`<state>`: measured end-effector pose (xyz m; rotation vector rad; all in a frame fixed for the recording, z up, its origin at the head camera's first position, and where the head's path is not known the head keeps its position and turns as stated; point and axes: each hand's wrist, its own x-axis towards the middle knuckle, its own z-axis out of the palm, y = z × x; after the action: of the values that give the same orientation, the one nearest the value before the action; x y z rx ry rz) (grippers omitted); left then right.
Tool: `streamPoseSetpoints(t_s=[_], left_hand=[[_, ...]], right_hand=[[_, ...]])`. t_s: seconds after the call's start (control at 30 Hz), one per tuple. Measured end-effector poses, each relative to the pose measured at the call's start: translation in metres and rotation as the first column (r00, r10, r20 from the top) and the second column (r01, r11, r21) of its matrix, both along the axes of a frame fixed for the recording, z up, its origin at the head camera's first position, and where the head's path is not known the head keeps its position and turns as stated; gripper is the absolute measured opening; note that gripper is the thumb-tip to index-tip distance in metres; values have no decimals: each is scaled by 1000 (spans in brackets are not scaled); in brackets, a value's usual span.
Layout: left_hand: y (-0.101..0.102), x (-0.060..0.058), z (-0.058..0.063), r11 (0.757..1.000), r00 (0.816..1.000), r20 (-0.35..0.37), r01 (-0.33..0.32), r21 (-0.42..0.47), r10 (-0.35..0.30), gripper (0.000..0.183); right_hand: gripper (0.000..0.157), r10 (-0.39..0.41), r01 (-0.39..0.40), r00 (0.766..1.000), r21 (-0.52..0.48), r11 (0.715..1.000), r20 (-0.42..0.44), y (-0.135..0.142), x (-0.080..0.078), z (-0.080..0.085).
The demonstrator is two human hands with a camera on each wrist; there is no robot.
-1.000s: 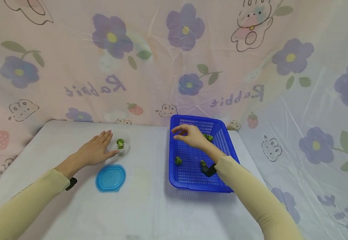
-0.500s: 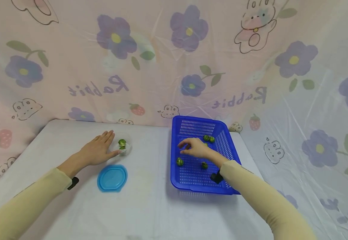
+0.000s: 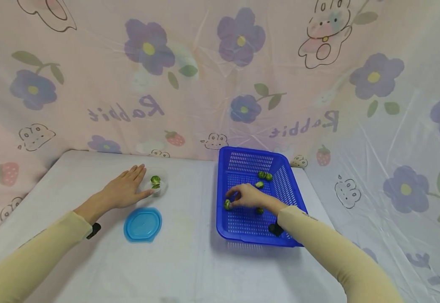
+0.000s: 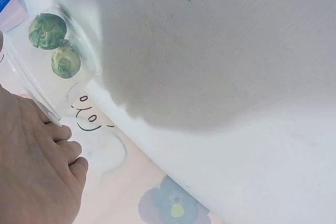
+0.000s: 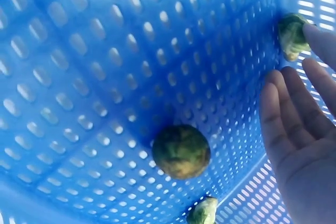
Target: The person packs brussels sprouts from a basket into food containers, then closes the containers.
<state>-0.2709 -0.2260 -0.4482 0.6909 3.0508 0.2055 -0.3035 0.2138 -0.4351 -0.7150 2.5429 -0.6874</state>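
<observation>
In the head view my left hand [image 3: 123, 189] lies with straight fingers against a clear plastic container [image 3: 162, 174] holding two Brussels sprouts [image 3: 155, 180]. The left wrist view shows these fingers [image 4: 68, 150] along the container's rim. Inside the blue basket [image 3: 221, 229], my right hand [image 3: 248, 195] reaches down at a Brussels sprout [image 3: 227, 204] by the left wall. In the right wrist view the thumb is at that sprout [image 5: 292, 35], perhaps touching it, while the other fingers stand apart from it.
Several other Brussels sprouts lie in the basket, such as one near the middle [image 3: 259, 184] and a pair [image 3: 265, 175] farther back. A blue lid [image 3: 142, 224] lies on the white table in front of the container. A printed curtain [image 3: 201, 84] hangs behind the table.
My right hand has come down into the basket, to the sprout by its left wall. The left hand stays at the container. The head view has shifted slightly.
</observation>
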Motion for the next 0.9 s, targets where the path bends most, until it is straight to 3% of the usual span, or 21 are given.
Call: streamPoseSetpoints(t_s=[0.5, 0.9], left_hand=[[1, 0, 0, 1000, 1000, 15, -20, 9, 19, 93], [2, -1, 2, 1000, 1000, 9, -11, 0, 11, 94]], right_hand=[[34, 20, -20, 1000, -22, 1000, -5, -2, 7, 1], [21, 13, -12, 1000, -40, 999, 16, -3, 7, -2]])
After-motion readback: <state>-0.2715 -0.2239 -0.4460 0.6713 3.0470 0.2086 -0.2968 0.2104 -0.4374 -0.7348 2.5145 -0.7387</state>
